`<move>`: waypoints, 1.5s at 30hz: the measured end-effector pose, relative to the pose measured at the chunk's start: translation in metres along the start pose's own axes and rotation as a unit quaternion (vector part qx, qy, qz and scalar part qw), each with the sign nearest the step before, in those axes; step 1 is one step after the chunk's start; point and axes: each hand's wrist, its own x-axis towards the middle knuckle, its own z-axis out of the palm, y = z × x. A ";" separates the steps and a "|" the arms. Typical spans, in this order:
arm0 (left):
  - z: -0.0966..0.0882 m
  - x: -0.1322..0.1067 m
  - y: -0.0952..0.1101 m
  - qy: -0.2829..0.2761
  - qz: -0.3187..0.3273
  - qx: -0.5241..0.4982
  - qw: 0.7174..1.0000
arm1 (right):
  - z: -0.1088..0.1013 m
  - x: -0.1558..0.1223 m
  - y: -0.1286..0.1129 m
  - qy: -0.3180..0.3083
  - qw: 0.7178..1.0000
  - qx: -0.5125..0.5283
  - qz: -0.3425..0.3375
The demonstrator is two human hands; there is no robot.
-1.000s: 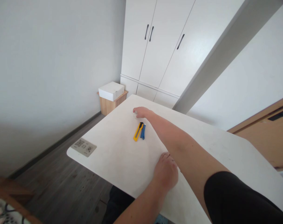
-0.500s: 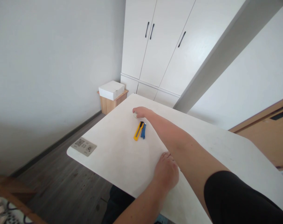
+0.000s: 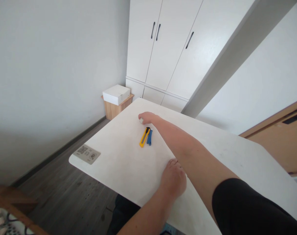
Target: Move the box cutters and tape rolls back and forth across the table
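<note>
My right hand (image 3: 146, 117) reaches out to the far part of the white table (image 3: 119, 156). Its fingers are closed around a small pale object (image 3: 141, 120), mostly covered, so its kind is unclear. Just below that hand lie a yellow box cutter (image 3: 144, 137) with a black slider and a short blue tool, perhaps a folded cutter (image 3: 149, 137), side by side on the tabletop. My left hand (image 3: 174, 179) rests on the table nearer to me, fingers curled in, with nothing visible in them. The right forearm crosses over beside it and hides part of its fingers.
A grey label with a printed code (image 3: 87, 154) is stuck at the table's left corner. Beyond the table, a white box (image 3: 116, 94) sits on a wooden stand (image 3: 111, 111). White cabinets (image 3: 148, 58) with black handles stand at the back.
The whole view has shifted very slightly. Both hands and the two tools on the table stay where they were relative to the tabletop.
</note>
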 end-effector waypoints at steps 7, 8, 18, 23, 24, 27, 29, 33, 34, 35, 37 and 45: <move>-0.012 0.000 0.004 -0.038 -0.036 0.063 0.997 | 0.012 -0.121 0.051 0.029 0.994 0.036 0.102; -0.013 0.000 0.004 -0.042 -0.036 0.068 0.996 | 0.022 -0.151 0.060 0.030 0.991 0.043 0.123; -0.013 0.001 0.005 -0.033 -0.018 0.104 0.994 | 0.138 -0.373 0.055 -0.067 0.966 0.095 0.232; -0.014 0.001 0.005 -0.033 -0.007 0.116 0.993 | 0.141 -0.381 0.046 -0.054 0.969 0.098 0.219; -0.014 0.001 0.005 -0.033 -0.005 0.117 0.993 | 0.140 -0.381 0.046 -0.055 0.970 0.101 0.215; -0.014 0.001 0.004 -0.029 -0.003 0.117 0.993 | 0.138 -0.379 0.047 -0.062 0.972 0.101 0.203; -0.014 0.002 0.004 -0.027 -0.001 0.119 0.993 | 0.137 -0.379 0.047 -0.065 0.973 0.098 0.199; -0.012 0.001 0.002 -0.027 0.003 0.128 0.991 | 0.134 -0.380 0.046 -0.067 0.974 0.104 0.188; -0.012 0.001 0.002 -0.026 0.003 0.127 0.992 | 0.134 -0.380 0.046 -0.067 0.974 0.107 0.187; -0.012 0.001 0.001 -0.024 0.003 0.126 0.992 | 0.134 -0.381 0.046 -0.067 0.974 0.111 0.187; -0.012 0.001 0.001 -0.023 0.004 0.125 0.992 | 0.134 -0.381 0.046 -0.064 0.973 0.119 0.188; -0.012 0.001 0.003 -0.026 0.002 0.126 0.992 | 0.135 -0.381 0.046 -0.056 0.974 0.116 0.188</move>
